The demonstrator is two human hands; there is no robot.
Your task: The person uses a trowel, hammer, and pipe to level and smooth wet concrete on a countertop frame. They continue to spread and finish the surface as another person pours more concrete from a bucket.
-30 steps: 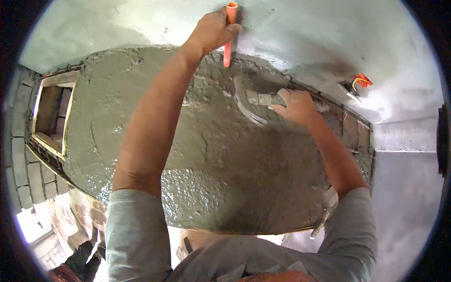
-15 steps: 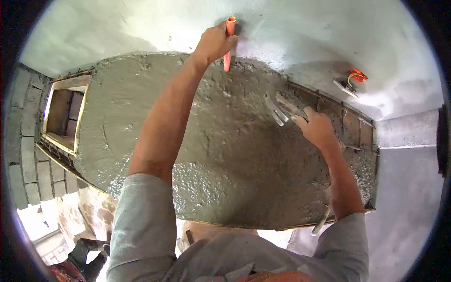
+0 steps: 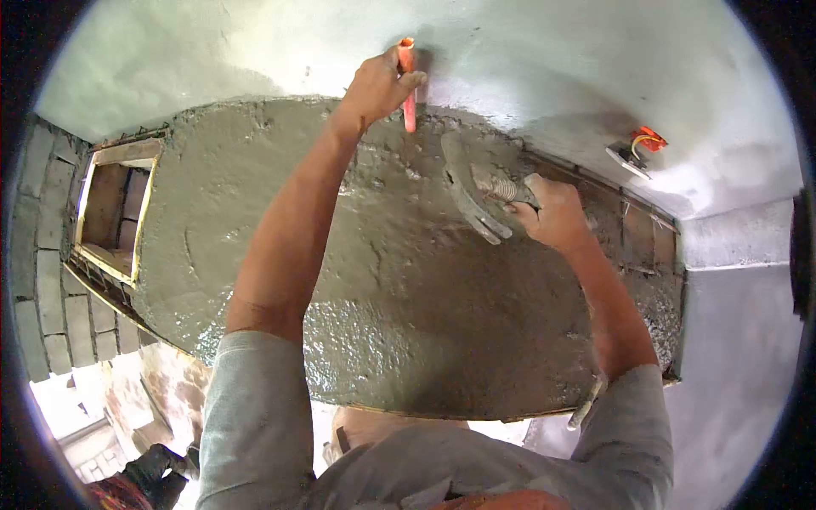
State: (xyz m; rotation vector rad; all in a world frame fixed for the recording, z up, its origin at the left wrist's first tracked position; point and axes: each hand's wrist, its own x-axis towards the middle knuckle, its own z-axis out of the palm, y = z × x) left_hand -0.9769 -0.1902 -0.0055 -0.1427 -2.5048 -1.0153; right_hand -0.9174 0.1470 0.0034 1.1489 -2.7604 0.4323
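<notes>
My left hand (image 3: pixel 380 85) is closed around an orange pipe (image 3: pixel 409 115), which stands at the back edge of the wet concrete (image 3: pixel 374 255), close to the wall. Over the right part of the slab, my right hand (image 3: pixel 554 212) grips the handle of a grey-coated hammer (image 3: pixel 467 189). Its long curved head points toward the left hand and lies low over the concrete; whether it touches the surface I cannot tell.
A wooden frame (image 3: pixel 104 155) surrounds an opening at the left end. Wires hang from an orange wall box (image 3: pixel 650 139) at the right. Brickwork (image 3: pixel 53 246) is at the far left. A tool handle (image 3: pixel 583 408) shows by my right sleeve.
The hammer has swung left and its curved head now shows fully. My right hand has shifted slightly left, and my left hand with the pipe has moved a little left.
</notes>
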